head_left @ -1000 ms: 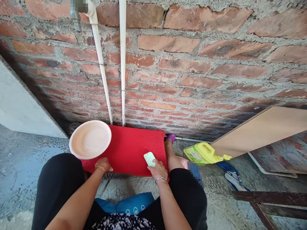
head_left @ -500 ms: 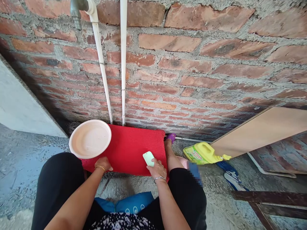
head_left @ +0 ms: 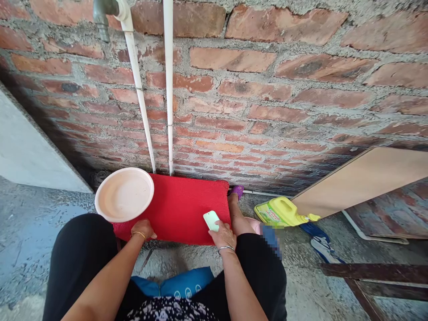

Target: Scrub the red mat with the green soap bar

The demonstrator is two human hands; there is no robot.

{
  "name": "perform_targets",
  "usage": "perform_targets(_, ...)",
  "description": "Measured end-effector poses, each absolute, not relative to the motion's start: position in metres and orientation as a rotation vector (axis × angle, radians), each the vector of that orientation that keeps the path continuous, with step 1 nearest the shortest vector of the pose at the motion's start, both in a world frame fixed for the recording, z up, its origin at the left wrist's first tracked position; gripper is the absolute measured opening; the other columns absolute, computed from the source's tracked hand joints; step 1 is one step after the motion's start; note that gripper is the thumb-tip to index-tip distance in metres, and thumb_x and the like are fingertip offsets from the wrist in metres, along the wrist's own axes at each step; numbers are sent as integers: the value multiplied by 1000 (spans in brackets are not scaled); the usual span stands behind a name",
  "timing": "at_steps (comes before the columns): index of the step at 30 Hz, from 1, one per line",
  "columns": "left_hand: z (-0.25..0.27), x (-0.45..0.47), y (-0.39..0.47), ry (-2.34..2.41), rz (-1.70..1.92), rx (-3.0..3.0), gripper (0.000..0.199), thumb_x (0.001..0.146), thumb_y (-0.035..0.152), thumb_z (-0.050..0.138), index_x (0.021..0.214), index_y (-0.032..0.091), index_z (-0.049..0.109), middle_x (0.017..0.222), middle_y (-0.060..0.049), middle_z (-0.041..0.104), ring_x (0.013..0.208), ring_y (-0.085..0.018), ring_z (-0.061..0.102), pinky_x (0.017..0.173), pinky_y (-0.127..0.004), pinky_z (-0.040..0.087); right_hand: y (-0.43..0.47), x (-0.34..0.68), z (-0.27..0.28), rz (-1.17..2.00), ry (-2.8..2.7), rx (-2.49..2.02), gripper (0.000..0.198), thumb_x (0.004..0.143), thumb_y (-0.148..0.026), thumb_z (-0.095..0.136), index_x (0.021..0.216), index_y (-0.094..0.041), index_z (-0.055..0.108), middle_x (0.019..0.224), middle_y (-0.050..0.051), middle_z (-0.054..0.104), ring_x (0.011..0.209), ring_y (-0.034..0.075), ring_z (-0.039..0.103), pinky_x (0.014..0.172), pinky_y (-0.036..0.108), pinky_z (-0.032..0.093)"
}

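A red mat (head_left: 187,205) with a coarse texture lies spread over a low support between my knees, by the wall. My right hand (head_left: 223,234) is closed on a pale green scrub brush (head_left: 211,220), a rounded slab with a small hole near its far end. Its underside is hidden against the right part of the mat. My left hand (head_left: 143,228) is curled over the mat's near edge, just below the basin, gripping it. The pale pink basin (head_left: 125,196) rests on the mat's left end and holds a little clear liquid.
A yellow detergent jug (head_left: 279,211) lies on the floor to the right, near a leaning tan board (head_left: 364,180). Ahead stands a brick wall with a tap (head_left: 102,20) and white pipes (head_left: 169,89). A dark wooden frame (head_left: 374,274) is at lower right.
My right hand has slid a little to the right over the mat with the scrub brush. The left hand stays at the mat's edge; the view has shifted slightly.
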State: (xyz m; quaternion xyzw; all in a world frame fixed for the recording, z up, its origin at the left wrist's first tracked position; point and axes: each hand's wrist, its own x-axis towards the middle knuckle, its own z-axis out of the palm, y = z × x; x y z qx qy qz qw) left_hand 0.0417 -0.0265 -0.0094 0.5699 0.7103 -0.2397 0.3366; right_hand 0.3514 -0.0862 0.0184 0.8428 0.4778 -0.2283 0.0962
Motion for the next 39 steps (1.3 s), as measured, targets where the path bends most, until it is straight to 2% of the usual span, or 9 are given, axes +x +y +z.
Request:
perform_targets(3,-11,42,-26,1848,-625,1491,53,57,32,80,106,17,70,122,-17,67,115,-30,62,86,-32,54,-90,373,19,-624,1247,2673,43,85,-40,51,125,-24,55,117,13,56,107,25,60,87,34,42)
perform_targets(6,-12,41,-26,1846,-623,1501,53,57,32,80,107,16,70,122,-18,66,114,-30,62,87,-33,54,-89,369,10,-631,1364,2750,40,84,-42,54,119,-24,59,112,10,58,102,22,61,87,31,43)
perform_targets(10,-13,40,-28,1854,-604,1516,53,56,33,80,105,15,71,120,-19,67,113,-30,63,84,-32,54,-84,326,-7,-669,1771,2601,35,78,-38,63,111,-28,63,106,4,59,97,19,60,87,28,42)
perform_targets(13,-13,40,-28,1868,-594,1517,52,55,33,81,104,17,71,119,-17,68,113,-30,63,83,-32,55,-80,306,-9,-651,1868,2462,36,76,-36,66,111,-30,63,107,3,59,99,19,59,86,29,41)
perform_targets(21,-22,39,-25,1868,-616,1497,54,54,32,81,104,14,71,119,-20,67,109,-30,65,82,-31,55,-84,358,9,-475,1373,2743,33,83,-41,58,112,-27,63,100,7,61,90,20,62,80,31,44)
perform_targets(24,-24,39,-25,1876,-619,1490,55,53,31,81,105,15,71,119,-19,68,110,-30,65,82,-32,55,-86,349,8,-560,1468,2741,33,82,-42,57,111,-27,63,102,5,60,92,19,61,81,28,43)
perform_targets(29,-20,39,-27,1878,-600,1525,54,53,33,81,104,17,71,118,-17,68,111,-29,64,82,-30,55,-87,328,10,-757,1707,2430,34,75,-36,63,108,-31,64,108,3,60,101,20,60,85,30,40)
perform_targets(35,-14,40,-27,1855,-621,1515,54,56,33,80,106,16,70,121,-18,67,112,-30,64,82,-32,55,-92,371,19,-499,1355,2636,34,79,-35,58,112,-27,64,111,11,60,103,27,60,84,37,41)
perform_targets(39,-12,41,-26,1854,-631,1498,53,56,33,80,105,17,71,120,-17,67,112,-30,64,82,-31,55,-90,357,12,-512,1498,2667,35,79,-39,61,111,-27,65,107,9,61,96,24,62,82,33,43)
